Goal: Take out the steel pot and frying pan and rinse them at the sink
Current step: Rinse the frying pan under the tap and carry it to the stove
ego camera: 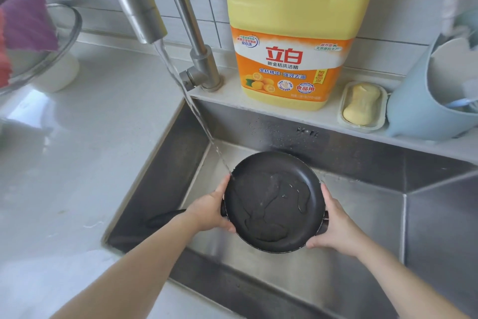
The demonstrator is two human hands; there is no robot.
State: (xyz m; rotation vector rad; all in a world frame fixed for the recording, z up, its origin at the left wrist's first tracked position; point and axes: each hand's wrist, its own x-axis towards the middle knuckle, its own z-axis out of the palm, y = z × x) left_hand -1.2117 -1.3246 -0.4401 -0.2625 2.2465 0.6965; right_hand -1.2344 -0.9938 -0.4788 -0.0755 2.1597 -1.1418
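Frying pan (274,202) sits low centre, over the sink (362,215), wet inside. Left hand (210,211) and right hand (333,228) grip opposite rims, fingers curled round

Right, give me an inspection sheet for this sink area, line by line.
Surface: steel sink set in a pale countertop; basin wet.
Job's things: black frying pan held over the basin, water pooled inside; tap running, stream landing at the pan's left rim. Steel pot: nothing seen.
Clutter: yellow detergent jug, soap bar in a dish, light blue holder on the back ledge; glass bowl with cloths at left.
Grippers: left hand and right hand each grip the pan's rim, fingers curled under it.
Cables: nothing seen.
Surroundings: tiled wall behind.
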